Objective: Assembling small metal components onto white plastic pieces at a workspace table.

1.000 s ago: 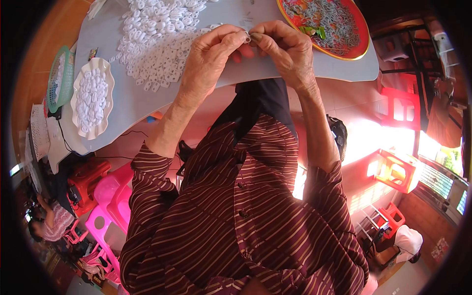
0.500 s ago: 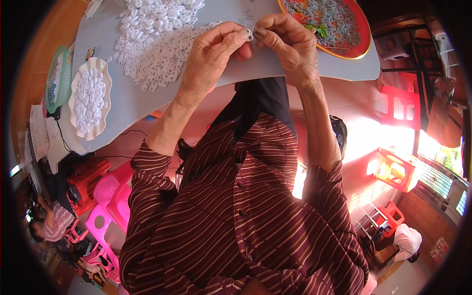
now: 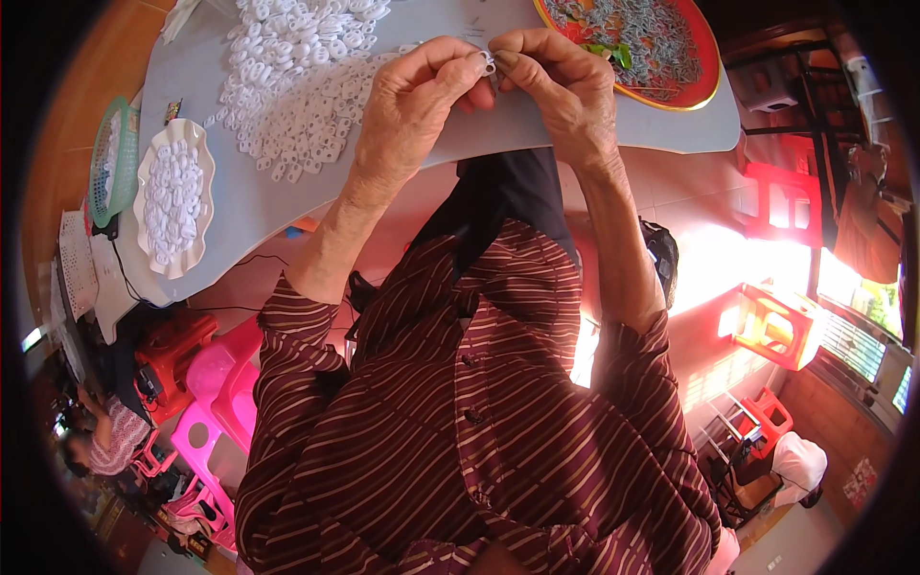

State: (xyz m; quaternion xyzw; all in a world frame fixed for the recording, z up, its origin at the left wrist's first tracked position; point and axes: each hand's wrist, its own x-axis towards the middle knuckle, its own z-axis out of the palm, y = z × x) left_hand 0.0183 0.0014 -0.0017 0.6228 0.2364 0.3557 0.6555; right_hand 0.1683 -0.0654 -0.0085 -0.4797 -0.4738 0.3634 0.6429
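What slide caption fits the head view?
Left hand pinches a small white piece, right hand close beside it, between a white pile and a red tray.

- maroon shirt (image 3: 393,431) with thin, pale, slanting stripes
- dark round buttons (image 3: 471,417) down its front placket (image 3: 467,391)
- sleeves (image 3: 295,324) in the same striped cloth, ending at the forearms (image 3: 335,235)
- black trousers (image 3: 513,187)
- left hand (image 3: 410,103) and right hand (image 3: 571,101) bare

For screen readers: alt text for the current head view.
The left hand holds a small white piece over a grey table, the right hand close beside it. White pieces lie heaped left, near a filled scalloped dish; a red tray of grey parts sits right.
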